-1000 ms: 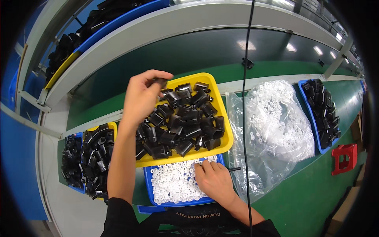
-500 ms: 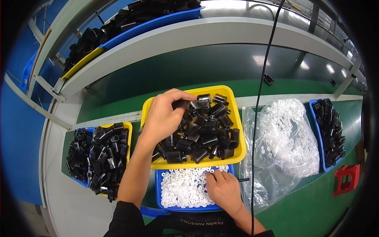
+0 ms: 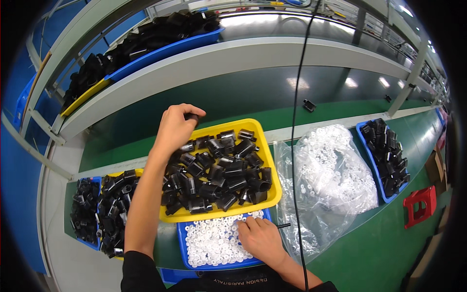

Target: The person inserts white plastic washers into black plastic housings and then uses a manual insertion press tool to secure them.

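Note:
My left hand (image 3: 176, 127) is raised above the far left edge of a yellow tray (image 3: 272, 194). Its fingers are closed round a black plastic fitting (image 3: 192, 117), mostly hidden by the hand. Many short black tubular fittings (image 3: 233, 170) fill that tray. Lower down, my right hand (image 3: 261, 239) is closed over the right part of a blue tray (image 3: 184, 248) of small white plastic washers (image 3: 214, 243). A thin black rod (image 3: 283, 225) sticks out from the right hand's grip. Whether its fingertips also pinch a washer is hidden.
A clear plastic bag of white washers (image 3: 331, 170) lies on the right, with a blue tray of black parts (image 3: 386, 158) beyond. Black parts (image 3: 114, 209) fill trays at left. A dark cable (image 3: 295, 146) hangs across the view. A red stool (image 3: 419, 207) stands at lower right.
My left hand has lifted from the fittings in the yellow tray toward its far left, a black fitting in its grip. The right hand stays at the washers. The whole view has shifted.

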